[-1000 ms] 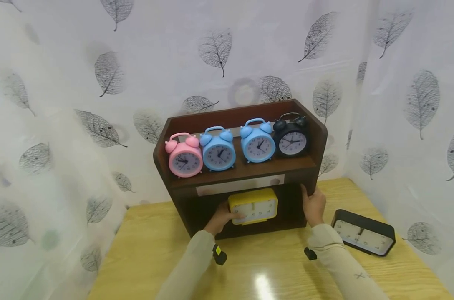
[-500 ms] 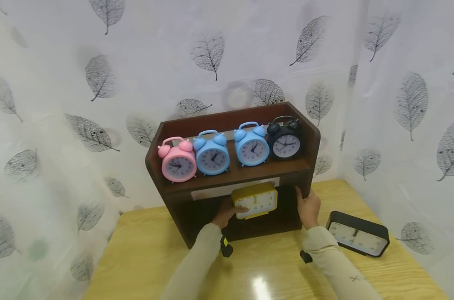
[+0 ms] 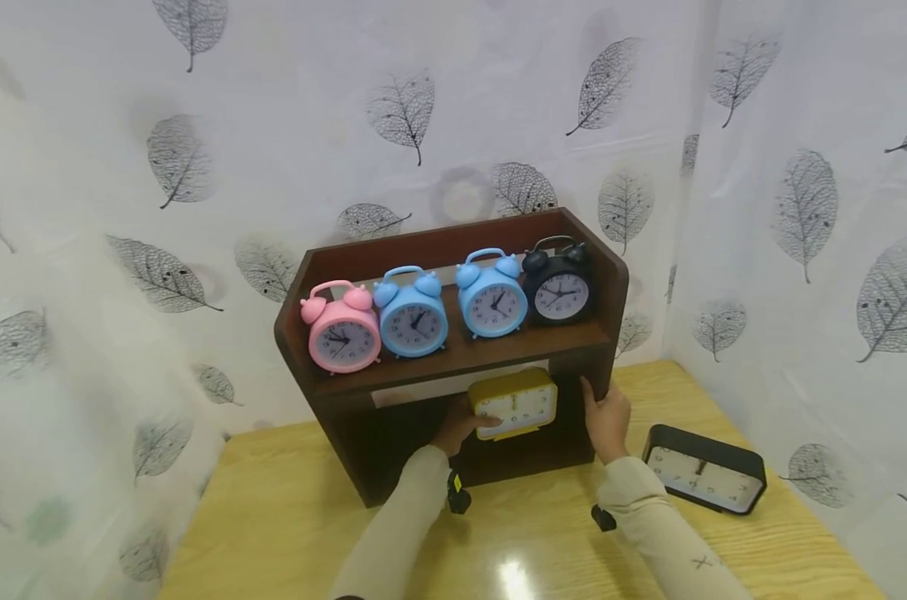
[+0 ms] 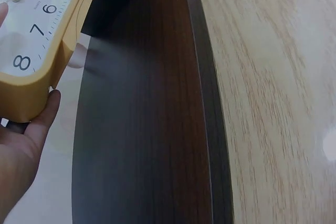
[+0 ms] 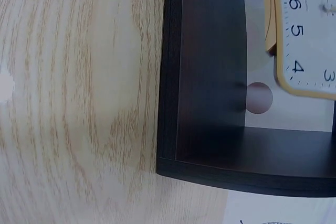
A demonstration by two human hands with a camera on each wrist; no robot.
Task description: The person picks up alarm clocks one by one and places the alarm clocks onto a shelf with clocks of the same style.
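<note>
My left hand [image 3: 453, 427] holds a yellow rectangular desk clock [image 3: 524, 404] by its left end, thumb across the white face. It is inside the lower compartment of a dark brown two-tier shelf [image 3: 596, 254], below the upper board. In the left wrist view, fingers [image 4: 46, 113] support the clock's end, and the clock hangs above the compartment floor [image 4: 136, 129]. My right hand [image 3: 607, 421] grips the shelf's right side panel, thumb on the inner side. The right wrist view shows the clock's other end [image 5: 310, 30] apart from the side wall, but not the hand.
On the upper tier stand twin-bell alarm clocks: pink [image 3: 343, 342], blue [image 3: 413, 325], another blue [image 3: 493, 307] and black [image 3: 560, 293]. A black rectangular desk clock [image 3: 704, 475] rests on the wooden table [image 3: 273, 517], right of the shelf. Leaf-patterned curtains [image 3: 303, 125] hang behind and at the sides.
The left hand has moved the yellow clock rightward and farther into the lower compartment. The right hand keeps its grip on the side panel. The head view has shifted slightly, sliding the scene left.
</note>
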